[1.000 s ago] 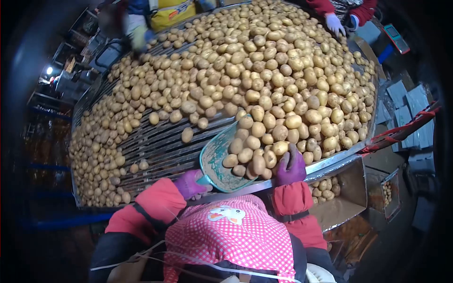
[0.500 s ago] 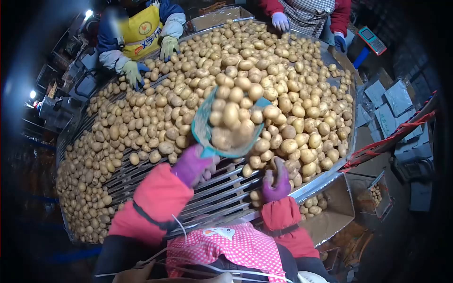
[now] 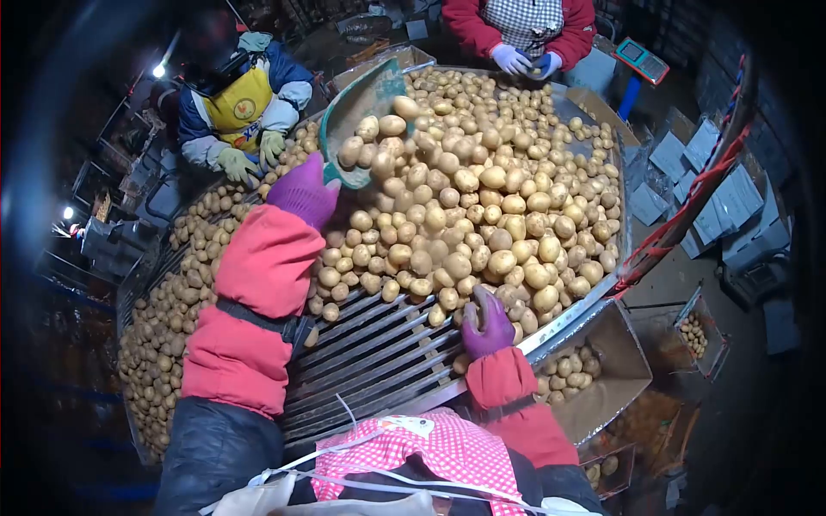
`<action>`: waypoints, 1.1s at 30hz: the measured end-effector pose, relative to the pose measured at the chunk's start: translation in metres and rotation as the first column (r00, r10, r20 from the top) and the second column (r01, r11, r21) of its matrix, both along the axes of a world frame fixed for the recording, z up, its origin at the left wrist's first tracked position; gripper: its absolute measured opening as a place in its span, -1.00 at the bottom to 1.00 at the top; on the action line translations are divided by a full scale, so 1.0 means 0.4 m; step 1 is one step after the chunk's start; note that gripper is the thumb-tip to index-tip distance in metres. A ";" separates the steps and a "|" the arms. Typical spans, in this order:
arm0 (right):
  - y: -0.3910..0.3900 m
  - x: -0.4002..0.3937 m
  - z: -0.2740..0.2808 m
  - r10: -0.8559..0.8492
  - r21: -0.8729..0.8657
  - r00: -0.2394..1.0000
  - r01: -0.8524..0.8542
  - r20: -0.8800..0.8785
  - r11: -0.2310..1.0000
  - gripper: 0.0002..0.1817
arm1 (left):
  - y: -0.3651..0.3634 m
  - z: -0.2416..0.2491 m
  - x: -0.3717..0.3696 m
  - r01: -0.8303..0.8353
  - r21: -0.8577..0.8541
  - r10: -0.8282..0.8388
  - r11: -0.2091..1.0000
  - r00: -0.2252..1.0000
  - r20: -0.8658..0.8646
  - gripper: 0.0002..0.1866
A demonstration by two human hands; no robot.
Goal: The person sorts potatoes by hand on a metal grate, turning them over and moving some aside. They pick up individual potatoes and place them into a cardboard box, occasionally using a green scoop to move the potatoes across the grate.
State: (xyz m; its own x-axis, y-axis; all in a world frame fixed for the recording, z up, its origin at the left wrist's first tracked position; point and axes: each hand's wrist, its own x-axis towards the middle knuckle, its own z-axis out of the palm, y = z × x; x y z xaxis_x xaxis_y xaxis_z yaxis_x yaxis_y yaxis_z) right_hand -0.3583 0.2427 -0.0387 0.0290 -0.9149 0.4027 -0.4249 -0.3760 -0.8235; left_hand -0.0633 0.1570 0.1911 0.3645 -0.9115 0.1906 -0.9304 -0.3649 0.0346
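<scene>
A purple glove covers my left hand (image 3: 305, 191), which is closed around the handle of a green scoop (image 3: 368, 96). The scoop is tipped on its side, raised over the far left part of the heap, and several potatoes (image 3: 379, 138) lie at its mouth and spill to the right. Also gloved in purple, my right hand (image 3: 487, 325) rests at the near edge of the potato heap (image 3: 508, 206), thumb and fingers apart, touching potatoes. Beneath the heap, bare metal slats of the sorting table (image 3: 370, 348) show near me.
Below the right edge stands a cardboard box (image 3: 615, 357) with potatoes. Two people in gloves work across the table, one in a yellow apron (image 3: 237, 116), one in a checked apron (image 3: 525, 21). A scale display (image 3: 641, 60) and a red-wrapped bar (image 3: 680, 219) stand right.
My left hand has swung the scoop up and away to the left, tilting it so potatoes roll out onto the heap. My right hand stays at the heap's near edge.
</scene>
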 end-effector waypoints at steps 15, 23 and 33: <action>0.145 -0.584 0.074 -0.716 0.759 0.388 0.059 0.581 0.648 -0.70 | 0.673 -0.419 0.271 -0.436 -0.411 -0.076 0.801 0.606 -0.792 -0.75; -0.026 -1.003 0.018 -0.587 0.560 0.052 0.242 0.808 0.792 -0.39 | 0.665 -0.388 0.118 -0.495 -0.345 0.005 0.798 0.577 -0.817 -0.77; 0.172 -0.286 0.000 0.173 0.278 0.967 -0.221 0.187 0.935 -0.64 | 0.866 -0.256 0.207 -0.601 -0.136 0.159 0.787 0.412 -0.897 -0.82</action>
State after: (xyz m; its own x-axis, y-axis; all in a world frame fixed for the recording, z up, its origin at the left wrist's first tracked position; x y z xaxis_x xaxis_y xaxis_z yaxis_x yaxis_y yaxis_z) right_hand -0.4728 0.3115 -0.0387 0.1796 -0.9751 0.1300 -0.2233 -0.1692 -0.9600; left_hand 0.0193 0.5035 0.0888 0.8286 -0.5462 -0.1228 -0.1400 -0.4146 0.8992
